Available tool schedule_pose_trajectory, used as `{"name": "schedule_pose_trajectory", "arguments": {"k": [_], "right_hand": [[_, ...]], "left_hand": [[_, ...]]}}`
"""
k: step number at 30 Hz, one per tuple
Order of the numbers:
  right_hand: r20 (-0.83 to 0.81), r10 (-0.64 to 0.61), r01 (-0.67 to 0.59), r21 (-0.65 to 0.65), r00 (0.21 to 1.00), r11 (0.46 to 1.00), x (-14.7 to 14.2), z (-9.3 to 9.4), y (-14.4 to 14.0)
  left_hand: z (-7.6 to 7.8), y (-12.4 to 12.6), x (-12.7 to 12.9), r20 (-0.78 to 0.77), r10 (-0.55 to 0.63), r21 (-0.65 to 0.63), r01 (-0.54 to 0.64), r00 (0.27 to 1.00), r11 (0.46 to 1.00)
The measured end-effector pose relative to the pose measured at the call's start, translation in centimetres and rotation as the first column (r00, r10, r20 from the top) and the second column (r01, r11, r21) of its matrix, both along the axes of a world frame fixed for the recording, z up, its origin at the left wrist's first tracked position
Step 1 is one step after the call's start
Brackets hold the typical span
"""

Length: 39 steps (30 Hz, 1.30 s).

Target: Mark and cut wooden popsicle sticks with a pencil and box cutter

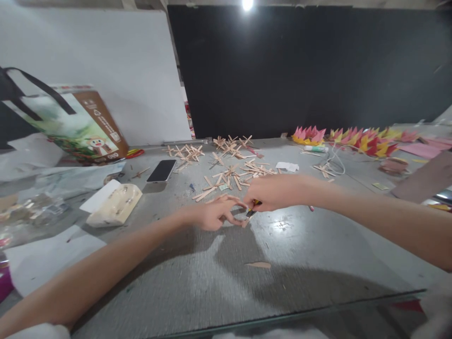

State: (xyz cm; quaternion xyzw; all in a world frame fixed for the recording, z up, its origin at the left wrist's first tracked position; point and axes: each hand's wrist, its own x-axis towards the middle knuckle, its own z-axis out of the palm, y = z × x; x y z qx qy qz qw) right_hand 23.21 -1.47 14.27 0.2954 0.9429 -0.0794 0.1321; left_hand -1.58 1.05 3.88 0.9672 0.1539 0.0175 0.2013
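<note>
My right hand point(266, 192) is closed around a yellow and black utility knife point(251, 211), its tip pointing down toward the table. Just left of it, my left hand point(216, 213) has thumb and fingers bent together on a small piece of wooden craft stick point(245, 223), largely hidden by the fingertips. The blade end is close to that piece; blur hides whether they touch. A cut, pointed craft stick point(259, 265) lies on the table in front of my hands. Behind them spreads a pile of crossed craft sticks point(229, 175).
On the grey table point(183, 282) at left are a phone point(162, 171), a cream tissue pack point(116, 207), white paper point(52, 252) and a printed bag point(81, 122). Folded paper flowers point(363, 140), a glue tube point(316, 149) and a white cable point(335, 165) lie back right.
</note>
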Motion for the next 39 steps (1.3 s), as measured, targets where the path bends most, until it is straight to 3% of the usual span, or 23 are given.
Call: {"name": "schedule_pose_trajectory", "arguments": {"k": [6, 8, 10, 12, 15, 18, 21, 24, 28, 31, 36, 39], "right_hand": [[-0.025, 0.031, -0.031, -0.001, 0.999, 1.0, 0.1, 0.0, 0.0], [-0.023, 0.022, -0.022, 0.002, 0.999, 1.0, 0.0, 0.1, -0.1], [-0.018, 0.023, -0.023, 0.008, 1.0, 1.0, 0.0, 0.1, -0.2], [-0.018, 0.023, -0.023, 0.014, 1.0, 1.0, -0.1, 0.0, -0.2], [-0.017, 0.013, -0.012, 0.016, 1.0, 1.0, 0.0, -0.1, -0.1], [0.01, 0.014, -0.015, 0.022, 1.0, 1.0, 0.0, 0.0, -0.2], [0.021, 0.013, -0.013, 0.03, 1.0, 0.999, -0.3, 0.3, -0.5], [0.021, 0.015, -0.015, 0.032, 1.0, 0.999, -0.6, 0.5, -0.8], [0.035, 0.002, -0.003, 0.031, 0.999, 1.0, -0.9, 0.7, -1.0], [0.039, 0.02, -0.021, 0.02, 0.999, 1.0, -1.0, 0.8, -1.0], [-0.01, 0.006, -0.006, 0.007, 1.0, 1.0, -0.9, 0.7, -1.0], [-0.005, 0.01, -0.01, 0.01, 1.0, 1.0, -0.8, 0.4, -0.9]], "left_hand": [[-0.7, -0.5, 1.2, 0.006, -0.003, -0.067, 0.004, 1.0, 0.998], [-1.4, -0.3, 1.5, 0.111, 0.107, -0.084, -0.098, 0.988, 0.992], [-2.0, 0.2, 1.6, 0.268, 0.324, -0.073, -0.316, 0.907, 0.946], [-2.5, 0.7, 1.6, 0.331, 0.363, 0.001, -0.385, 0.871, 0.923], [-3.3, 1.0, 1.7, 0.259, 0.207, 0.152, -0.251, 0.943, 0.956], [-4.0, 1.0, 1.8, 0.14, 0.096, 0.194, -0.122, 0.985, 0.973], [-4.0, 0.9, 1.5, 0.093, 0.076, 0.238, -0.097, 0.993, 0.966], [-2.8, 0.8, 0.9, 0.088, 0.119, 0.267, -0.138, 0.989, 0.954], [-0.7, 0.7, 0.0, 0.051, 0.123, 0.177, -0.13, 0.991, 0.976], [0.1, 0.7, -0.5, 0.012, 0.049, 0.05, -0.049, 0.999, 0.998], [-0.8, 0.5, -0.8, 0.072, 0.03, -0.09, -0.023, 0.997, 0.996], [-2.1, 0.4, -0.2, 0.133, 0.16, -0.134, -0.142, 0.978, 0.981]]}}
